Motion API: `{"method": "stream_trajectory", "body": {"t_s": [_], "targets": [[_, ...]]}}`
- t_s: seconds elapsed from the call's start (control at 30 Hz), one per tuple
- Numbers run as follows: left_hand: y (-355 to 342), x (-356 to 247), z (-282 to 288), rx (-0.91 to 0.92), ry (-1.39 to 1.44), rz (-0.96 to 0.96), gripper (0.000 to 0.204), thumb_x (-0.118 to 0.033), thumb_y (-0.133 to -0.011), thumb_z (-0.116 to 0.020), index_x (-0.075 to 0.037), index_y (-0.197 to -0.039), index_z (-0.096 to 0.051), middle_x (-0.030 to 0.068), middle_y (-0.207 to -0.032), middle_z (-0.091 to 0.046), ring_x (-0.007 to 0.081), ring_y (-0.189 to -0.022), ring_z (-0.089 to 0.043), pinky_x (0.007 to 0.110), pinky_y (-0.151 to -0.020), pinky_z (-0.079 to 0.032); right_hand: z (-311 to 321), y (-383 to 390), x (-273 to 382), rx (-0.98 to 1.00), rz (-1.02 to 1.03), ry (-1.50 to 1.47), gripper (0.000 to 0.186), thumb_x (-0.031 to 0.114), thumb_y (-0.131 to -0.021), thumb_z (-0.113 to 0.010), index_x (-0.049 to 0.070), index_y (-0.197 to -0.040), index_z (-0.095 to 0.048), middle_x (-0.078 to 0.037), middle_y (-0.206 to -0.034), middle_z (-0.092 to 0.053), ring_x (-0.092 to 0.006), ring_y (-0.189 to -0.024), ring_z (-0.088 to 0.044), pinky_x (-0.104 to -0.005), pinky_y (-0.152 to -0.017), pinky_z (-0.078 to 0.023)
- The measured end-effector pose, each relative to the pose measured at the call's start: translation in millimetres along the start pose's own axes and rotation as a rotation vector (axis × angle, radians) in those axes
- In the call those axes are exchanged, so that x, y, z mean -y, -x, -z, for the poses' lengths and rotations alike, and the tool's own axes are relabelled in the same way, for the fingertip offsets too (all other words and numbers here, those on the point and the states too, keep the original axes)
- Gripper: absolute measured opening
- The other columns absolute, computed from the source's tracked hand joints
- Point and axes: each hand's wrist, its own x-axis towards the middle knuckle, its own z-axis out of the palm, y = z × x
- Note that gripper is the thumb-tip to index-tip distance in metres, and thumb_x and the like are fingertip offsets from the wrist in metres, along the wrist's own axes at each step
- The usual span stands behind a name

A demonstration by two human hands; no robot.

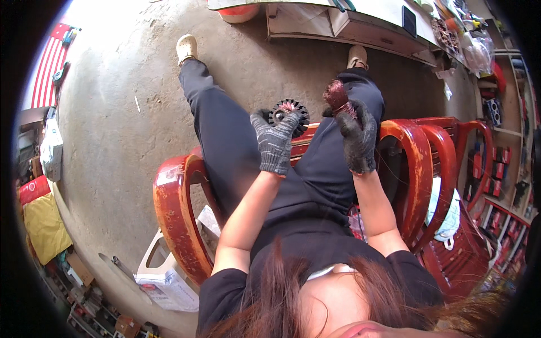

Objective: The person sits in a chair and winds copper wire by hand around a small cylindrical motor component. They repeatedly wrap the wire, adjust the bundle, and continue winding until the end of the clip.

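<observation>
My left hand [274, 145], in a grey knit glove, grips a round black motor core [289, 106] with slots like teeth around its rim and reddish wire near its middle. It is held above my lap, thumb across its face. My right hand [359, 139], in a matching glove, is closed around a dark reddish bundle that looks like copper wire [337, 96]. Its rounded end sticks up past my fingers. The two pieces are apart, with a short gap between them. My gloved fingers hide part of each.
I sit on a worn red wooden armchair [169, 208]. Ahead stands a white-topped table [315, 25] with a dark phone [409, 21]. A white plastic stool [156, 253] is at my left. Stocked shelves [510, 132] line the right; a yellow bag [46, 228] lies far left.
</observation>
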Motion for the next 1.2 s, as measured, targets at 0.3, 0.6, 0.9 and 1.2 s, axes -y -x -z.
{"method": "stream_trajectory", "body": {"t_s": [0.3,0.6,0.9,1.2], "targets": [[11.4,-18.4,9.0,-0.008,0.188,-0.094,0.043,-0.001,-0.081,-0.068,-0.001,-0.114,-0.040,0.0113,-0.102,-0.056,0.0185,-0.085,-0.062,0.031,-0.074,-0.056,-14.5,-0.3,-0.1,0.044,0.577,0.654,0.043,0.003,-0.069,-0.075,0.001,-0.108,-0.055,-0.012,-0.101,-0.059,-0.0237,-0.094,-0.059,-0.0361,-0.088,-0.046],[27.3,-46.6,11.5,0.080,0.224,-0.038,0.045,0.003,-0.080,-0.065,-0.002,-0.116,-0.039,0.0124,-0.103,-0.055,0.0194,-0.084,-0.063,0.032,-0.072,-0.058,-25.9,4.1,16.8,-0.029,0.719,0.662,0.055,0.003,-0.059,-0.079,0.003,-0.110,-0.058,-0.012,-0.098,-0.060,-0.0304,-0.094,-0.058,-0.0409,-0.084,-0.045],[34.7,-37.7,12.8,0.143,0.191,-0.029,0.038,-0.005,-0.085,-0.064,-0.004,-0.116,-0.042,0.0121,-0.098,-0.060,0.0200,-0.079,-0.065,0.031,-0.068,-0.057,-24.8,-1.0,22.7,0.000,0.810,0.707,0.052,0.002,-0.060,-0.079,0.003,-0.108,-0.057,-0.012,-0.096,-0.059,-0.0303,-0.088,-0.058,-0.0403,-0.082,-0.045],[47.7,-34.1,-4.2,0.025,0.170,-0.278,0.047,0.003,-0.078,-0.068,-0.006,-0.115,-0.041,0.0097,-0.107,-0.054,0.0190,-0.090,-0.062,0.032,-0.076,-0.056,-29.7,8.6,15.0,-0.160,0.494,0.453,0.041,0.002,-0.070,-0.076,0.002,-0.106,-0.056,-0.011,-0.095,-0.059,-0.0231,-0.084,-0.059,-0.0343,-0.080,-0.047]]}}
